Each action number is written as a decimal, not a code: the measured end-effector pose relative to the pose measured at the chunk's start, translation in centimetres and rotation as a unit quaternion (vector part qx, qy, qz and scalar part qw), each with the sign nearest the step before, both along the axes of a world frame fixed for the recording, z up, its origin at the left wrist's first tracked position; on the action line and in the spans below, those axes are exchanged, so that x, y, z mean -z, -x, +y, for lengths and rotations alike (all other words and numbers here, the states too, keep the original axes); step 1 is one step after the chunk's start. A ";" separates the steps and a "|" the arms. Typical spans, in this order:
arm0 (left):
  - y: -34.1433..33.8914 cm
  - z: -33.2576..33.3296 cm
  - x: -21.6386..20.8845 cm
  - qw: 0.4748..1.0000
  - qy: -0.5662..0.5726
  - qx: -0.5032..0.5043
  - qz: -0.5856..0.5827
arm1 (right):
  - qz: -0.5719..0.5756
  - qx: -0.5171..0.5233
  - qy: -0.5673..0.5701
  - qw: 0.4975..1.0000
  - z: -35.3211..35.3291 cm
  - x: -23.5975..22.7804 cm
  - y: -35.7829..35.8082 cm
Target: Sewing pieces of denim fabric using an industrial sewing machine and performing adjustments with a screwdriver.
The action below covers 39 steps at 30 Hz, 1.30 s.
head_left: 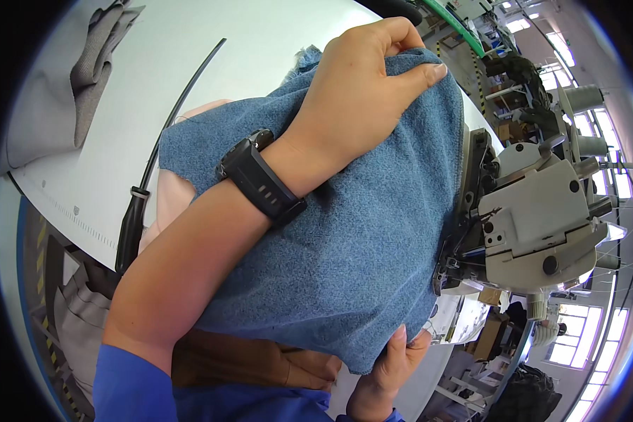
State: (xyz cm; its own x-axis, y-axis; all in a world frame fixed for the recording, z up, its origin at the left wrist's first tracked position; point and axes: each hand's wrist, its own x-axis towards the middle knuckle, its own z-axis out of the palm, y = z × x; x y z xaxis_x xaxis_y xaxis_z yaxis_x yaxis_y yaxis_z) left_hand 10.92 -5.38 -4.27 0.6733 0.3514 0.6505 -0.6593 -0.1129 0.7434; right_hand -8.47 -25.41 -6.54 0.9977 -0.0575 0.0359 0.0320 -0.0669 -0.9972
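A piece of blue, fleecy cloth [359, 232] lies spread over the white table, its right edge running along the front of a sewing machine [534, 211]. Across it reaches my left arm, with a black watch [260, 179] on the wrist. My left hand [366, 88] grips the cloth's far right corner, thumb on top and fingertips partly hidden behind the edge. Down at the near right corner, my right hand [399, 359] pinches the cloth between thumb and fingers, which are partly under it. The machine's needle area is hidden from view.
A black-handled tool with a long thin dark shaft [130, 225] lies left of the cloth. Grey fabric [95, 84] rests at the table's far left. Brown cloth [239, 359] is near my lap. Thread cones [584, 98] stand behind the machine, and a green bar [454, 24] lies beyond.
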 end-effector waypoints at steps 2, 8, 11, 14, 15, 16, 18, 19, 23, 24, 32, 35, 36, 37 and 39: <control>0.2 0.0 -0.1 1.000 0.009 0.009 0.006 | -0.001 -0.001 -0.002 1.000 -0.1 -0.1 0.1; 0.1 0.1 0.0 1.000 0.010 0.016 0.004 | -0.002 -0.002 -0.008 1.000 -0.2 -0.1 0.2; -0.1 0.1 0.2 1.000 -0.002 0.010 -0.002 | -0.006 -0.006 -0.013 1.000 -0.3 0.0 0.3; -0.1 0.3 -0.1 1.000 -0.011 0.015 0.022 | 0.003 -0.005 -0.016 1.000 -0.3 -0.3 0.2; -0.1 0.3 -0.2 0.999 -0.016 0.017 0.034 | 0.015 -0.003 -0.016 1.000 -0.2 -0.5 0.1; -0.1 0.3 -0.4 0.999 -0.018 0.018 0.033 | 0.027 -0.001 -0.016 0.999 -0.1 -0.6 0.1; 0.3 0.4 -1.2 0.992 0.032 0.088 0.082 | 0.032 0.005 -0.035 0.999 0.2 -0.8 0.2; 0.4 0.4 -1.4 0.985 0.056 0.122 0.106 | 0.036 0.009 -0.052 0.998 0.3 -0.9 0.2; 0.4 0.3 -1.4 0.982 0.076 0.129 0.115 | 0.036 0.009 -0.058 0.998 -0.2 -0.6 0.6; 0.4 0.2 -1.4 0.982 0.075 0.130 0.114 | 0.034 0.005 -0.052 0.998 -0.4 -0.5 0.6; 0.4 0.0 -1.4 0.982 0.092 0.134 0.097 | 0.012 -0.003 -0.053 0.999 -1.0 0.1 0.7; 0.4 0.1 -1.2 0.976 0.116 0.157 0.098 | 0.019 -0.003 -0.074 0.997 -0.5 0.0 0.6; 0.5 0.2 -1.1 0.976 0.116 0.155 0.100 | 0.022 -0.003 -0.084 0.996 -0.4 0.0 0.6; 0.4 0.2 -1.2 0.976 0.118 0.156 0.095 | 0.023 -0.004 -0.083 0.996 -0.4 0.1 0.6; 0.5 0.3 -1.1 0.976 0.122 0.157 0.085 | 0.016 -0.001 -0.068 0.998 -0.6 0.4 0.7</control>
State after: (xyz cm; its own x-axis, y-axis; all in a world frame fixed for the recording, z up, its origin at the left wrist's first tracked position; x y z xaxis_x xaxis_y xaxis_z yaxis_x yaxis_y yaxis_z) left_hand 10.43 -5.06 -3.15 0.8635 0.2404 0.4434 -0.4982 0.2699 0.8240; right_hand -9.21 -25.97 -6.90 0.9983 -0.0575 -0.0047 -0.0007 0.0701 -0.9975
